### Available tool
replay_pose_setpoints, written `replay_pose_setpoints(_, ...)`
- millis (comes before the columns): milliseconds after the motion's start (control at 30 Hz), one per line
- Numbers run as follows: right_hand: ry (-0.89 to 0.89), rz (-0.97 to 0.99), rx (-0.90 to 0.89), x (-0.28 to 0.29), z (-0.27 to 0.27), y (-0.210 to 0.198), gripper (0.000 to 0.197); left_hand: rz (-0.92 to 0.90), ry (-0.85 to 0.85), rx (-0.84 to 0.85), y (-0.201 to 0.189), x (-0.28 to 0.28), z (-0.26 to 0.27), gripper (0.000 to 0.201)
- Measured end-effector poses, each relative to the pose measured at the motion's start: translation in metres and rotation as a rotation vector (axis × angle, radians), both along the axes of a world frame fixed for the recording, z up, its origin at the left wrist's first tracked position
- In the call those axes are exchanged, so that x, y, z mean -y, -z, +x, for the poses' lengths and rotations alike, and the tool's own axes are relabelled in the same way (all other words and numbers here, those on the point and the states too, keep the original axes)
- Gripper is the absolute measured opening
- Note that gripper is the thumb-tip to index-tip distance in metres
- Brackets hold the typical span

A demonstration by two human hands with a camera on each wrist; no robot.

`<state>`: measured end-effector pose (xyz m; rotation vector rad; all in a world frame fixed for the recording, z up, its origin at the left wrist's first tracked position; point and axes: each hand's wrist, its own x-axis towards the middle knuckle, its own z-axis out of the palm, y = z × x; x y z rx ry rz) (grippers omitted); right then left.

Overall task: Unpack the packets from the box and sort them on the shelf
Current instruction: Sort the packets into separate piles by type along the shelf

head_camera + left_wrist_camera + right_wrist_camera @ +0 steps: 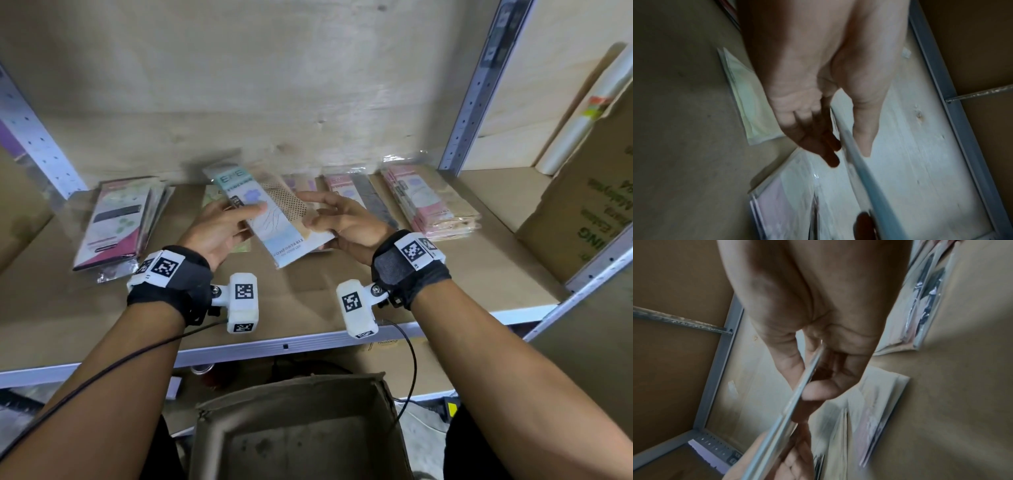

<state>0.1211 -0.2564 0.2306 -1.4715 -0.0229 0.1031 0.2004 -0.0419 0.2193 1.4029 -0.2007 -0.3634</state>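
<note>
Both hands hold one light-blue packet point(274, 219) above the shelf point(308, 301): the left hand point(219, 229) pinches its left edge between thumb and fingers, and the right hand point(342, 222) grips its right edge. Beyond the right hand lies a stack of pink packets point(428, 202); left of the left hand, dark-pink packets point(113, 222). Below the wrists stands the open cardboard box point(298, 428).

Dim light; wrist views blurred, edges warped.
</note>
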Motion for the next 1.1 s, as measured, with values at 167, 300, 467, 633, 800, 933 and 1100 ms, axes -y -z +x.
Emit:
replay_pose_setpoints(167, -0.054, -0.055, -0.014, 0.005, -0.002, -0.001, 0.048, -0.083, -0.22, -0.058, 0.0, -0.013, 0.012, 0.016)
replay_pose_setpoints(300, -0.032, -0.096, -0.022, 0.011, -0.002, -0.001, 0.046, -0.064, -0.3, -0.09, 0.005, -0.016, 0.015, 0.007)
replay_pose_setpoints(467, -0.014, -0.076, -0.005, 0.016, -0.004, -0.003, 0.048, -0.09, -0.398, -0.119, 0.005, -0.021, 0.018, 0.029)
replay_pose_setpoints(633, 0.187, -0.036, -0.083, 0.021, -0.004, -0.001, 0.043, -0.059, -0.449, -0.102, 0.007, -0.024, 0.018, 0.021)
replay_pose_setpoints(800, 0.16, -0.004, -0.117, 0.02, -0.006, 0.005, 0.024, -0.071, -0.484, -0.06, 0.009, -0.025, 0.018, 0.017)
replay_pose_setpoints(933, 0.125, -0.029, -0.054, 0.021, -0.009, 0.001, 0.018, -0.119, -0.429, -0.093, 0.009, -0.024, 0.018, 0.018)
replay_pose_setpoints(1100, 0.195, -0.07, -0.061, 0.027, -0.01, 0.001, 0.034, -0.094, -0.333, -0.151, 0.005, -0.022, 0.019, 0.021)
